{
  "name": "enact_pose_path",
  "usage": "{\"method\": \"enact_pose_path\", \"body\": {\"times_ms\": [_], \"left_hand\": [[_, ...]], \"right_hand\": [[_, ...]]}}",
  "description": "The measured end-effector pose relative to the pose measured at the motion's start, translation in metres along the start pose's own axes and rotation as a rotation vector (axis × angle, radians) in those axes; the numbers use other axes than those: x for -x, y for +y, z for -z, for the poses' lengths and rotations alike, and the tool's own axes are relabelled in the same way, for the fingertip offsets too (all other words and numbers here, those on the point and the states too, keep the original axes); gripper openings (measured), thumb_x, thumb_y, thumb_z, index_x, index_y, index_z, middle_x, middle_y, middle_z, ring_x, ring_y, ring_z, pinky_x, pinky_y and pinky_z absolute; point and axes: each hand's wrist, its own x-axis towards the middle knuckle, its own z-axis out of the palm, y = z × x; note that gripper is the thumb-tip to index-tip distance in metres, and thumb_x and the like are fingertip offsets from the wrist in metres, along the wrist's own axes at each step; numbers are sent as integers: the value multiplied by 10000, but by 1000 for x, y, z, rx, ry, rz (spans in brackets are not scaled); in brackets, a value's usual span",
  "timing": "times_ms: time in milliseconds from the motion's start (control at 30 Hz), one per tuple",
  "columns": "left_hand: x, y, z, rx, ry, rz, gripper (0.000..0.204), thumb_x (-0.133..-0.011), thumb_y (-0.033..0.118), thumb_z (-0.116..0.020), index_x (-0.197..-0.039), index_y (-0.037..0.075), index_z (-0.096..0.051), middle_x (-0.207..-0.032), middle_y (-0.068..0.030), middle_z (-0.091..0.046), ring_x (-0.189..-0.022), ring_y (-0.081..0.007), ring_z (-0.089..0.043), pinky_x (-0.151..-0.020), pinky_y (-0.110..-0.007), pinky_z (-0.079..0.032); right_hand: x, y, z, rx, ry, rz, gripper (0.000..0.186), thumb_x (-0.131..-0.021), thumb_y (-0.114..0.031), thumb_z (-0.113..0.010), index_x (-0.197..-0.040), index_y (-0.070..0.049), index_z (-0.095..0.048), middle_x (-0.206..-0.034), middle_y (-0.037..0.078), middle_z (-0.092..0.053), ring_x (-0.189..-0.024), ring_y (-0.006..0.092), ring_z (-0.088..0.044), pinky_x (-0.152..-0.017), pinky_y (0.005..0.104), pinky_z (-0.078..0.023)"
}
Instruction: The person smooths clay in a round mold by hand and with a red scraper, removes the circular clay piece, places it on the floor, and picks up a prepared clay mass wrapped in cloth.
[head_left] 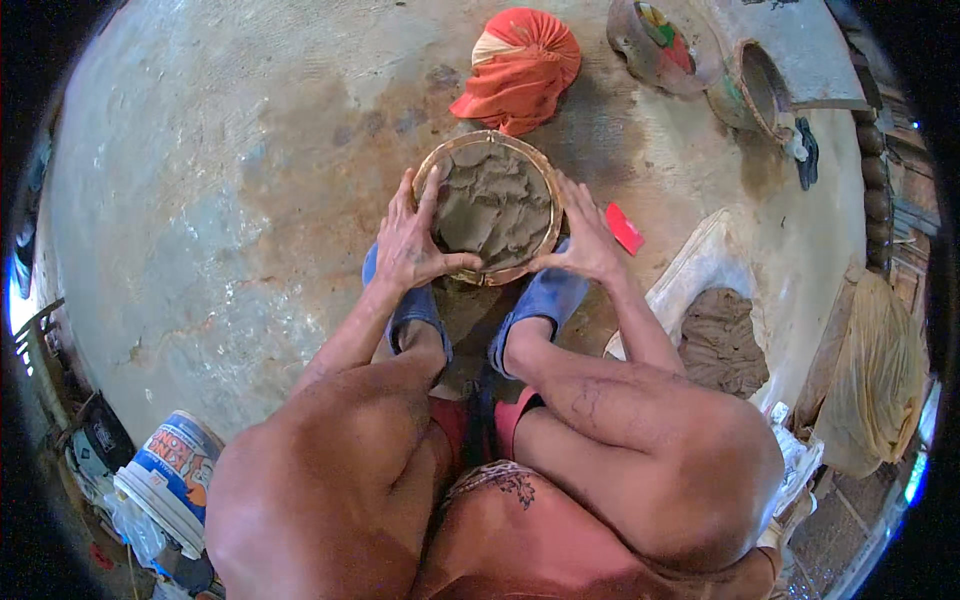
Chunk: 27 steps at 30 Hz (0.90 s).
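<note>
Bare knees (pixel 305 480) lie nearest the camera, and beyond them the left hand (pixel 410 248) and right hand (pixel 592 245), each spread wide, clasp opposite sides of a round container (pixel 488 278) filled with grey-brown clay (pixel 497 205) (lumpy on top) between blue shoes (pixel 548 300) and an orange cloth bundle (pixel 520 70).

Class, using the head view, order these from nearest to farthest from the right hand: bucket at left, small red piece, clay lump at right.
1. Small red piece: just right of the right hand.
2. Clay lump: right side, lower in view.
3. Bucket: far lower left.
</note>
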Motion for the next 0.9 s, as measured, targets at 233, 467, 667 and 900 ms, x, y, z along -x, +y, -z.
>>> {"method": "enact_pose_path", "body": {"times_ms": [233, 467, 667, 900], "left_hand": [[-2, 12, 13, -101, -123, 1, 1548, -465, 599, -981, -1697, 200, -133, -1688, -320, -159, -1524, -515, -296, -1191, -553, -396], [-5, 12, 13, 17, -163, 72, 1544, -459, 605, -982, -1695, 201, -148, -1696, -276, -194, -1524, -477, -324, -1142, -581, -438], [-3, 33, -4, -108, -122, 228, 1528, -454, 577, -1000, -1693, 274, -158, -1701, -276, -167, -1536, -428, -326, -1086, -643, -413], [-1, 29, -3, -147, -31, 226, 1530, -458, 582, -1001, -1691, 292, -142, -1684, -318, -152, -1534, -496, -263, -1072, -678, -397]], "right_hand": [[-13, -49, 4, -40, -19, -270, 1562, -499, -502, -991, -1695, -139, -55, -1724, 179, -224, -1568, 494, -194, -1267, 606, -235], [-22, -38, 11, -318, 74, -156, 1521, -553, -590, -962, -1693, -150, -56, -1728, 231, -172, -1530, 535, -266, -1225, 644, -293], [-5, -49, -24, -84, 193, -162, 1468, -596, -636, -923, -1693, -149, -79, -1707, 228, -210, -1560, 484, -213, -1209, 659, -286], [-4, -66, -26, -110, 88, -290, 1469, -612, -632, -922, -1696, -164, -48, -1686, 237, -227, -1552, 458, -227, -1174, 699, -294]]}}
